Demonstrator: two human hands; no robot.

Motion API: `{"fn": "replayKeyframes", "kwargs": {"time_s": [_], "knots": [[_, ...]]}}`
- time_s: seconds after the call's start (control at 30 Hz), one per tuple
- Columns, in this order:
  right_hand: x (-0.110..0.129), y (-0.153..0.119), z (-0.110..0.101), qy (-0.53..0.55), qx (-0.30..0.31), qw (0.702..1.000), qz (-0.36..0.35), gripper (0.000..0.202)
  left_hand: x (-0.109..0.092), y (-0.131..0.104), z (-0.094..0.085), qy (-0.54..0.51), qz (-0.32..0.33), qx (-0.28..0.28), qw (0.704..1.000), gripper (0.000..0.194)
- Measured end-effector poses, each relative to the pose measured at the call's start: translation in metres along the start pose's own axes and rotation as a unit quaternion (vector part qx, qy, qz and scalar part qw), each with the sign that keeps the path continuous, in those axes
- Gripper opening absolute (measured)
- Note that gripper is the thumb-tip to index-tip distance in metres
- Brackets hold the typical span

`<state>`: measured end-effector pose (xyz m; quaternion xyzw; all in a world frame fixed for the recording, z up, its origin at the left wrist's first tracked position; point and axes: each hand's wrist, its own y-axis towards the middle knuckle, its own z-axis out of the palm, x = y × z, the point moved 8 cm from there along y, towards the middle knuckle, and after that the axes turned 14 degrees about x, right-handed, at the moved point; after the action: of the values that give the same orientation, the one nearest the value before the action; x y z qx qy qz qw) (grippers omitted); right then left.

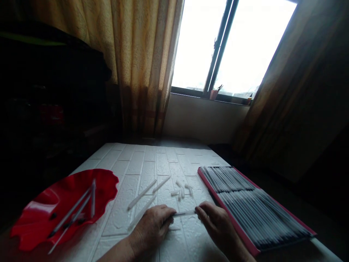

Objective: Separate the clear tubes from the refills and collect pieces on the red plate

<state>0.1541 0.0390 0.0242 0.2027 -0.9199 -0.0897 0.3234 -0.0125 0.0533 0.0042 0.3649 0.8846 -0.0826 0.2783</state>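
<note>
Between my two hands is a thin pen, a clear tube with a darker core, lying roughly level just above the table. My left hand pinches its left end, and the fingers of my right hand close on its right end. Beyond my left hand several clear pen barrels lie slanted on the table; one runs partly behind that hand. A small cluster of short whitish pieces rests past the pen. Another thin piece shows beside my left fingers.
A red wavy-edged bowl at the left holds several pens and small dark pieces. To the right, a red-edged box contains two rows of dark-tipped pens. The table has a white brick pattern. Curtains and a bright window stand behind.
</note>
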Motion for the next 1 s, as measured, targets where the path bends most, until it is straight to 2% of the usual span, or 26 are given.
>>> {"fn": "replayKeyframes", "kwargs": {"time_s": [0.2, 0.37, 0.47, 0.77, 0.9, 1.0], "knots": [[-0.007, -0.001, 0.006, -0.016, 0.021, 0.999, 0.025, 0.054, 0.0, 0.0, 0.002, 0.007, 0.002, 0.006, 1.0, 0.022], [-0.008, -0.003, -0.002, 0.053, 0.0, 0.998, 0.016, 0.035, 0.0, 0.001, -0.001, 0.0, 0.007, 0.004, 1.0, 0.02], [-0.007, -0.003, -0.001, 0.074, 0.007, 0.997, 0.008, 0.031, 0.0, 0.001, -0.002, 0.005, 0.007, 0.002, 1.0, 0.02], [-0.005, 0.0, -0.001, -0.001, -0.015, 1.0, 0.009, 0.047, -0.005, -0.002, -0.005, 0.017, 0.004, 0.007, 1.0, 0.021], [-0.002, -0.002, -0.007, 0.004, -0.03, 1.0, -0.003, 0.036, -0.008, -0.003, -0.008, 0.023, 0.003, 0.005, 1.0, 0.023], [0.017, -0.003, -0.003, -0.038, -0.009, 0.998, -0.051, 0.034, -0.011, -0.003, -0.008, 0.062, -0.001, 0.015, 0.998, 0.027]]}}
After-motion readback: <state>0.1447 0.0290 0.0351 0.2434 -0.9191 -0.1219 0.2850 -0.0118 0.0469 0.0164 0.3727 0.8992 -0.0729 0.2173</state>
